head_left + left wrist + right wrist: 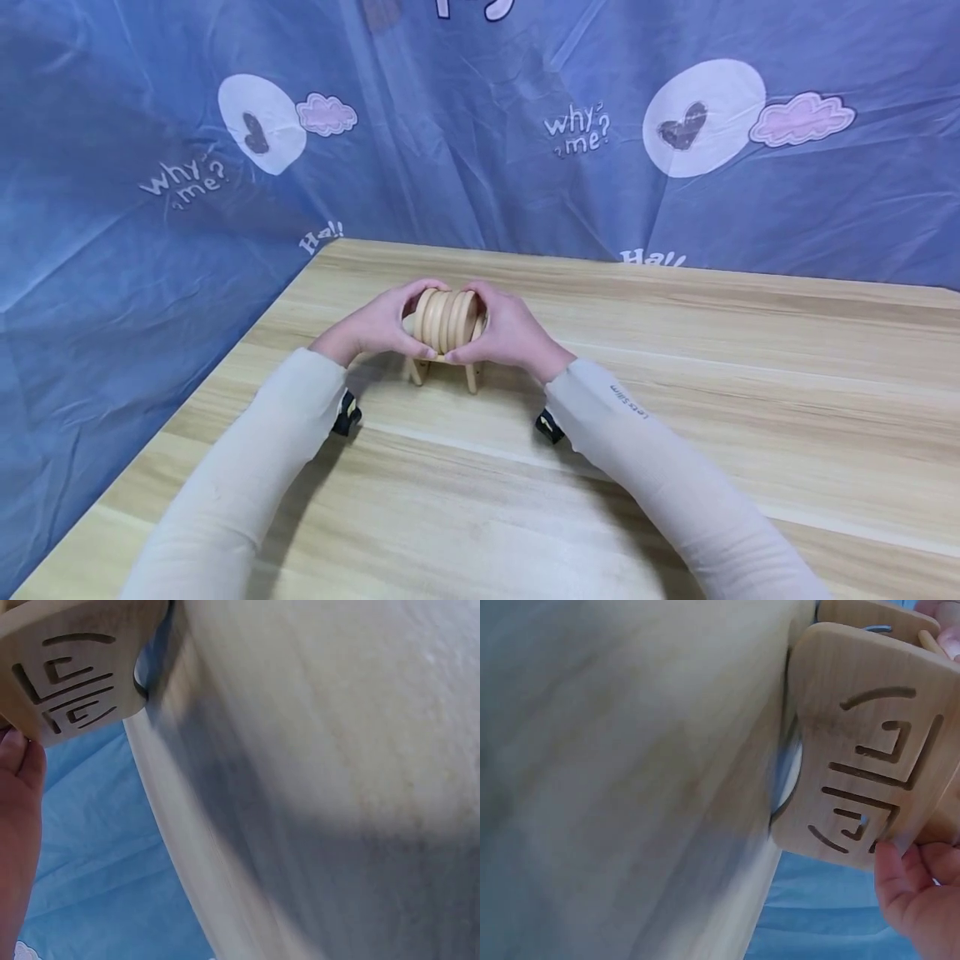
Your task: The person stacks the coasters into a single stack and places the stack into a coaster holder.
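A row of round wooden coasters [442,321] stands on edge in a small wooden coaster rack [471,379] with splayed legs. My left hand [382,321] grips the row from the left, thumb low in front and fingers over the top. From the other side my right hand [513,325] holds it in the same way. In the left wrist view, fingertips touch the edge of the rack's carved side panel [75,682]. The right wrist view shows the opposite carved panel [862,750], with fingertips at its lower corner. Both palms are partly hidden.
The rack stands on a light wood-grain table [712,400], towards its far left part. A blue printed cloth [480,150] hangs along the back and left edges. Black wrist cameras sit under both sleeves, the right one [550,427] close above the table.
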`<state>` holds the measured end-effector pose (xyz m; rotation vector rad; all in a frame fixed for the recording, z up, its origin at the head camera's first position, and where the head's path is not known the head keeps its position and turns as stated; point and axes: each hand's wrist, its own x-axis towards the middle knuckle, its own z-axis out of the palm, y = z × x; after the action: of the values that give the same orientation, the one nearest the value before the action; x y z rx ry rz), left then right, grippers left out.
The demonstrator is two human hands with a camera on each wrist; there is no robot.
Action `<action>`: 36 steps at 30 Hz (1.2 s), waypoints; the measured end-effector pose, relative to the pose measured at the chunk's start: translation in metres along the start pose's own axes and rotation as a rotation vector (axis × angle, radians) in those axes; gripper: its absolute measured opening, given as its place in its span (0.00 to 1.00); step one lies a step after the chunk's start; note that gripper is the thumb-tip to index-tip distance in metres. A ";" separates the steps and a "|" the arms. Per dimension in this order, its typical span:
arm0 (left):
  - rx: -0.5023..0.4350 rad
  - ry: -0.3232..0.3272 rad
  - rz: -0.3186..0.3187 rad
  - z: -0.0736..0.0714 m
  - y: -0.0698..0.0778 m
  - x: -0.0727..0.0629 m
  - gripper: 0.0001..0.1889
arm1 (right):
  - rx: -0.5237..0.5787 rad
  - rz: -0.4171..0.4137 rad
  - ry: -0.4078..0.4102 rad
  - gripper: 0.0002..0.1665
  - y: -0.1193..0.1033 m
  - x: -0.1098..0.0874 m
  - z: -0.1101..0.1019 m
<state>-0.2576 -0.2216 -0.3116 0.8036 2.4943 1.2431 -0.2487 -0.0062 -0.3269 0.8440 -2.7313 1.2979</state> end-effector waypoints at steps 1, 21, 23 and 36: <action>0.011 -0.003 -0.003 -0.001 0.001 0.001 0.44 | 0.003 0.006 0.000 0.49 0.000 0.000 0.000; 0.171 -0.056 -0.020 -0.008 0.007 0.006 0.40 | -0.067 0.002 -0.060 0.47 -0.003 0.008 0.000; 0.187 -0.063 -0.028 -0.008 0.007 0.006 0.41 | -0.048 0.005 -0.056 0.46 -0.002 0.008 0.001; 0.244 -0.110 -0.081 -0.009 0.016 0.011 0.42 | -0.048 -0.020 -0.052 0.42 0.001 0.007 -0.001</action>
<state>-0.2650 -0.2140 -0.2933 0.7930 2.5906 0.8556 -0.2555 -0.0081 -0.3254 0.9114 -2.7735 1.2192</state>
